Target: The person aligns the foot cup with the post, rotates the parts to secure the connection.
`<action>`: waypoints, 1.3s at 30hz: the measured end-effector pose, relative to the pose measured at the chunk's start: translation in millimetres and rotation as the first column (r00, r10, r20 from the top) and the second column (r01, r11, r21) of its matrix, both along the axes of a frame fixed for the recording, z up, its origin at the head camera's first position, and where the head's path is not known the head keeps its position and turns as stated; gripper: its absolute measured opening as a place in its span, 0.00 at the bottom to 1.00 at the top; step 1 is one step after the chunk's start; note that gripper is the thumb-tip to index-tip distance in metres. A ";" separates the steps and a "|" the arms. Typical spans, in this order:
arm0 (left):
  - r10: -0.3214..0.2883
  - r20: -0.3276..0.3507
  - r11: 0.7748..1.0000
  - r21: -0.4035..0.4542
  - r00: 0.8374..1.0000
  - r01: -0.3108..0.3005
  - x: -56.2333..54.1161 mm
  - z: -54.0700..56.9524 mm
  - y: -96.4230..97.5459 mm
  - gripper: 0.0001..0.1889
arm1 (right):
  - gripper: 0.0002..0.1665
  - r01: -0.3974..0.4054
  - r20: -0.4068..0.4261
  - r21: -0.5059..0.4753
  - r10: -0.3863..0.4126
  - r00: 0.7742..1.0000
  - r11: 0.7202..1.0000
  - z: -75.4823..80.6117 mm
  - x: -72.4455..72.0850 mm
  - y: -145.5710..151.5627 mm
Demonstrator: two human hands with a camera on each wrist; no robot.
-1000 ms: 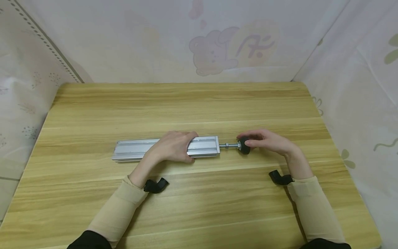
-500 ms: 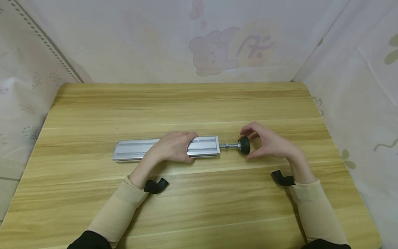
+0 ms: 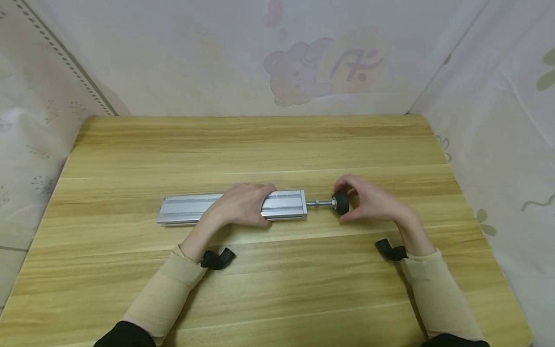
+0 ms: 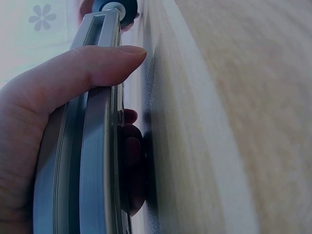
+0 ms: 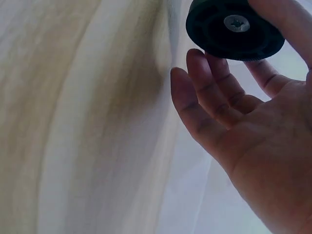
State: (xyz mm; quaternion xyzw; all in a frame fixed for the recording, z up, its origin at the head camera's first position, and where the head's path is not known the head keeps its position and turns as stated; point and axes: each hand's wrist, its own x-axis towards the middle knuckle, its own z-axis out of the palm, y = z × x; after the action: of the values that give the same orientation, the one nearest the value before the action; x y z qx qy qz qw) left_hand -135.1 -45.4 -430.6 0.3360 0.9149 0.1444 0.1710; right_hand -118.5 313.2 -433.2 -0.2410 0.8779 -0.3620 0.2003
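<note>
A silver aluminium extrusion profile (image 3: 184,208) lies lengthwise on the wooden table. My left hand (image 3: 240,205) grips it right of its middle, thumb over the near edge and fingers down the far side. From the profile's right end plate a threaded rod (image 3: 323,203) with a nut sticks out, ending in a black levelling foot (image 3: 341,202). My right hand (image 3: 373,198) curls thumb and fingers round the foot's rim. In the right wrist view, the foot's ribbed underside (image 5: 236,39) shows a cross-head screw, and the lower fingers (image 5: 195,102) are spread off it.
The wood-grain table (image 3: 277,279) is bounded by pale printed cloth (image 3: 195,58) at the back and sides. Black curved pieces (image 3: 218,259) project from both beige sleeves (image 3: 166,289), low over the tabletop.
My right hand first pinched the foot, then spread its fingers off it and shifted right, and now closes round the rim again. The left hand and profile stay put.
</note>
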 end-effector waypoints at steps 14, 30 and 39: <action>0.007 0.012 1.000 -0.002 1.000 -0.007 0.3 0.7 0.2 0.38 | 0.33 0.116 0.321 -0.127 -0.070 0.944 0.985 -4.0 -6.6 13.7; 0.005 0.006 1.000 -0.001 1.000 -0.005 0.8 1.2 -0.1 0.38 | 0.32 0.122 0.375 -0.094 -0.079 0.924 0.988 -4.4 -8.0 16.9; 0.004 0.002 1.000 -0.006 1.000 -0.004 0.4 0.4 -0.4 0.38 | 0.45 0.008 0.145 -0.158 0.015 0.989 0.987 3.2 -2.7 16.0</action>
State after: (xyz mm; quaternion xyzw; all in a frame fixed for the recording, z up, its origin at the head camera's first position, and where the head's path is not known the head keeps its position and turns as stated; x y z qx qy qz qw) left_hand -134.7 -45.8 -430.2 0.3333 0.9159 0.1423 0.1727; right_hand -121.3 329.2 -430.0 -0.2306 0.8291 -0.4468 0.2445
